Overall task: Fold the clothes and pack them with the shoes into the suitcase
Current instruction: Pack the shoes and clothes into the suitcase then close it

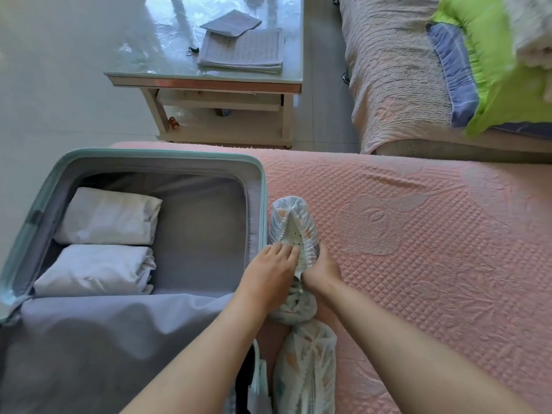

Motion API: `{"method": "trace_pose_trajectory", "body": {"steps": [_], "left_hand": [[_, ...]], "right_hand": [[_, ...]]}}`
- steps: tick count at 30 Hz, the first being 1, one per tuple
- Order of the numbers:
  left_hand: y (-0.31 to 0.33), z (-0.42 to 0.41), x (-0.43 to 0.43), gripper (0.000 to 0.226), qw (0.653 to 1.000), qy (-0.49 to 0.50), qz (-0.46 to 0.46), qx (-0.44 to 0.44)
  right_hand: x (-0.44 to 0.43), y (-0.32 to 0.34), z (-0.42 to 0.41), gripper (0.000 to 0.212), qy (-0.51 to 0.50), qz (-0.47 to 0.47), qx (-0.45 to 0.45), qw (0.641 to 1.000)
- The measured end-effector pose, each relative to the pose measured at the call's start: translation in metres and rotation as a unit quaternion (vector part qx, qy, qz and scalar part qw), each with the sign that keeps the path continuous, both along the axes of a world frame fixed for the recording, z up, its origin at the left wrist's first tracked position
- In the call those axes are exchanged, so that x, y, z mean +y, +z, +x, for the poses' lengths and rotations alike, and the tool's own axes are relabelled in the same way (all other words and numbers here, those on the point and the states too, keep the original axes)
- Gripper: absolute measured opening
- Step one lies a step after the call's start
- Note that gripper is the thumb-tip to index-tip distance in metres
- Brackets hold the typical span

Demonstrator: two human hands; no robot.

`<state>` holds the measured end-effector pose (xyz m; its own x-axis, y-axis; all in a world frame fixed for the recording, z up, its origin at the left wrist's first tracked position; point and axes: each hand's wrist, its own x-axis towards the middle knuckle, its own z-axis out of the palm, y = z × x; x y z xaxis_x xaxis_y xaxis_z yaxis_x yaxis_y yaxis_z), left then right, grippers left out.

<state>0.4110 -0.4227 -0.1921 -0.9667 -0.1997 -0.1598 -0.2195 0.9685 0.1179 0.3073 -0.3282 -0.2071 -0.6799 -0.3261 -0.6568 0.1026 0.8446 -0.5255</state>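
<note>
Left hand [268, 271] lay flat-fingered on the shoe [294, 231] at mid-frame. Right hand [323, 271] gripped its side. Suitcase [263, 204] lay open at left.

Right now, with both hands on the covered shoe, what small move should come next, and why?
Probably lift the covered shoe left over the suitcase rim into the bare space beside the folded clothes. The right hand grips it, the left hand rests on it, and it lies right beside the rim.
</note>
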Motion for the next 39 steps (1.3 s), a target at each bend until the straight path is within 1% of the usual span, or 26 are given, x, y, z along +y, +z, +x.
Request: {"method": "trace_pose_trajectory", "body": {"steps": [1, 3, 4, 5, 7, 8, 9, 11, 13, 15, 16, 17, 19, 21, 22, 26, 28, 32, 36, 37, 39], "left_hand": [[0.0, -0.005, 0.003, 0.056, 1.0, 0.015, 0.016, -0.01], [0.003, -0.017, 0.01, 0.061, 0.994, 0.065, 0.073, -0.056], [0.006, -0.023, 0.014, 0.061, 0.985, 0.108, 0.117, -0.071], [0.003, -0.028, 0.018, 0.063, 0.97, 0.152, 0.166, -0.087], [-0.004, -0.037, 0.026, 0.075, 0.936, 0.211, 0.263, -0.102], [-0.009, -0.042, 0.032, 0.08, 0.92, 0.227, 0.307, -0.092], [-0.015, -0.047, 0.039, 0.081, 0.903, 0.24, 0.348, -0.071], [-0.02, -0.054, 0.052, 0.071, 0.874, 0.267, 0.405, -0.028], [-0.021, -0.062, 0.062, 0.059, 0.851, 0.296, 0.434, 0.002], [-0.019, -0.068, 0.068, 0.045, 0.824, 0.337, 0.456, 0.016], [-0.017, -0.069, 0.069, 0.042, 0.812, 0.353, 0.465, 0.021], [-0.016, -0.069, 0.069, 0.04, 0.805, 0.365, 0.467, 0.024], [-0.01, -0.064, 0.067, 0.04, 0.814, 0.368, 0.448, 0.027], [0.003, -0.056, 0.061, 0.042, 0.823, 0.368, 0.432, 0.039], [0.012, -0.052, 0.057, 0.042, 0.824, 0.368, 0.427, 0.051], [0.053, -0.035, 0.041, 0.036, 0.825, 0.349, 0.429, 0.119], [0.069, -0.022, 0.03, 0.032, 0.82, 0.351, 0.424, 0.155], [0.096, 0.013, -0.007, 0.032, 0.821, 0.378, 0.371, 0.213], [0.108, 0.057, -0.063, 0.01, 0.826, 0.408, 0.337, 0.193], [0.106, 0.069, -0.079, 0.01, 0.827, 0.414, 0.332, 0.183], [0.102, 0.092, -0.106, 0.019, 0.828, 0.425, 0.331, 0.159]], "right_hand": [[0.004, 0.002, -0.008, 0.058, -0.005, 0.001, 0.001, 1.0], [0.014, 0.002, -0.027, 0.07, -0.003, 0.008, 0.026, 1.0], [0.022, 0.004, -0.036, 0.076, -0.004, 0.014, 0.038, 0.999], [0.031, 0.007, -0.045, 0.079, -0.008, 0.019, 0.044, 0.999], [0.049, 0.011, -0.057, 0.075, -0.017, 0.018, 0.048, 0.999], [0.057, 0.012, -0.06, 0.071, -0.013, 0.021, 0.05, 0.998], [0.063, 0.01, -0.062, 0.068, -0.002, 0.03, 0.049, 0.998], [0.065, 0.005, -0.06, 0.072, 0.025, 0.033, 0.041, 0.998], [0.064, -0.002, -0.056, 0.079, 0.039, -0.001, 0.021, 0.999], [0.063, -0.008, -0.052, 0.081, 0.017, -0.049, 0.009, 0.999], [0.065, -0.011, -0.05, 0.078, -0.002, -0.07, -0.001, 0.998], [0.067, -0.015, -0.048, 0.075, -0.02, -0.094, -0.011, 0.995], [0.073, -0.026, -0.044, 0.071, -0.053, -0.153, -0.026, 0.986], [0.076, -0.036, -0.039, 0.068, -0.063, -0.202, -0.022, 0.977], [0.074, -0.026, -0.035, 0.068, -0.068, -0.217, -0.012, 0.974], [0.046, 0.053, -0.011, 0.079, -0.076, -0.242, 0.051, 0.966], [0.029, 0.077, -0.001, 0.078, -0.058, -0.252, 0.065, 0.964], [-0.011, 0.105, 0.028, 0.077, 0.015, -0.268, 0.064, 0.961], [-0.063, 0.106, 0.066, 0.08, 0.087, -0.265, 0.05, 0.959], [-0.077, 0.102, 0.076, 0.083, 0.098, -0.263, 0.041, 0.959], [-0.104, 0.092, 0.098, 0.088, 0.11, -0.244, 0.014, 0.964]]}}
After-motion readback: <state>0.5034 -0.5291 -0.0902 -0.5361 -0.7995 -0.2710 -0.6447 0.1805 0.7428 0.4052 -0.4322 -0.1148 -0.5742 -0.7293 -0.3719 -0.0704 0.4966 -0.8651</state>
